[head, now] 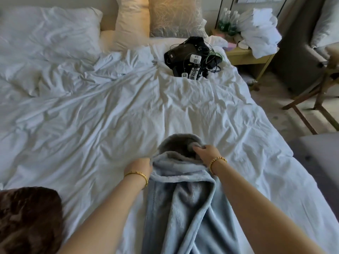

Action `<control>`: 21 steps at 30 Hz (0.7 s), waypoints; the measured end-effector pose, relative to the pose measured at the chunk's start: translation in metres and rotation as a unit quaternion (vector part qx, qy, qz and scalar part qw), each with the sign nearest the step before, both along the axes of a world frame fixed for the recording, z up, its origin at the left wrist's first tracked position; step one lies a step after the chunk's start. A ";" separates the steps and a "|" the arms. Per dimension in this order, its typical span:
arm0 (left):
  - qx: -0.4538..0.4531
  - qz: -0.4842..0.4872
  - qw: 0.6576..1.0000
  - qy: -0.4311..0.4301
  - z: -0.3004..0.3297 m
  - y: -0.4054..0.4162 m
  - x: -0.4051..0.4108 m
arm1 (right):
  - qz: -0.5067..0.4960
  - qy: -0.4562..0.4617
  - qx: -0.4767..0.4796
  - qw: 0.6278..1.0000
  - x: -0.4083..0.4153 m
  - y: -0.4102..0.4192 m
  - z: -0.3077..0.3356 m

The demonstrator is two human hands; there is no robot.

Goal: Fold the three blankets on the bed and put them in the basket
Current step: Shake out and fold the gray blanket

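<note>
Holding the far end of a soft blue blanket (183, 208), both hands work low in the middle of the frame. The right hand (205, 151) pinches a fold of the blanket's top edge, fingers curled tight on the cloth. The left hand (140, 166) is at the blanket's left edge; its fingers are tucked behind the cloth, so I cannot tell if that grip is clamped or loose. Each wrist has a gold bracelet.

The blue blanket lies in a long strip on the bed (91, 116), running from the hands down to the bottom edge of the frame. Its far end curls up into a round hollow.

A fuzzy brown blanket (29, 220) sits in a heap at the lower left of the frame, on the bed, apart from the blue one.

At the upper middle, a pile of black gear (190, 59) with wires and white tags rests on the white sheet. Pillows (55, 30) lie along the top left. At the upper right, a small yellow table (245, 57) beside the bed carries white towels (260, 32) and green bottles (227, 22).
</note>
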State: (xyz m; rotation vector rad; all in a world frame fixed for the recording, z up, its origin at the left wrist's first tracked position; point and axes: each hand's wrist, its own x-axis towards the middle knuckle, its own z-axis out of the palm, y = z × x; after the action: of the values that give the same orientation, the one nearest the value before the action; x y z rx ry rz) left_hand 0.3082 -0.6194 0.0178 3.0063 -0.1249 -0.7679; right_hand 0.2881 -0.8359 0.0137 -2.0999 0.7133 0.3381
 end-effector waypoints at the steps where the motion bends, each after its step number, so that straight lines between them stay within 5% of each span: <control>1: 0.001 0.010 1.000 0.005 0.021 0.004 0.005 | -0.041 -0.025 0.051 0.998 0.000 0.006 0.019; 5: -0.115 0.089 0.986 0.081 0.104 0.020 0.026 | -0.009 0.035 0.130 0.991 0.008 0.013 0.104; 8: -0.117 0.053 0.977 0.170 0.162 0.025 0.029 | 0.032 0.047 0.166 0.985 0.015 0.008 0.172; 10: -0.206 0.105 0.967 0.109 0.196 0.025 0.037 | -0.016 -0.053 0.185 0.981 0.019 0.000 0.220; 12: -0.285 0.174 0.941 -0.061 0.225 0.027 0.052 | -0.074 -0.182 0.177 0.965 0.022 -0.010 0.260; 14: -0.359 0.239 0.878 -0.208 0.251 0.025 0.063 | -0.159 -0.217 0.239 0.933 0.018 -0.021 0.282; 17: -0.455 0.292 0.803 -0.250 0.272 0.014 0.068 | -0.192 -0.177 0.224 0.939 0.014 -0.033 0.295; 21: -0.385 0.224 0.861 -0.244 0.269 0.004 0.058 | -0.231 -0.129 0.229 0.937 0.004 -0.050 0.288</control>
State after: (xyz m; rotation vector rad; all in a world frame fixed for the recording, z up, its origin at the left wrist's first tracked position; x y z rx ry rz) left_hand 0.3658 -0.6153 0.2872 2.2321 0.2056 0.1077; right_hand 0.2925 -0.8856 0.3019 -1.4466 0.8480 -0.0370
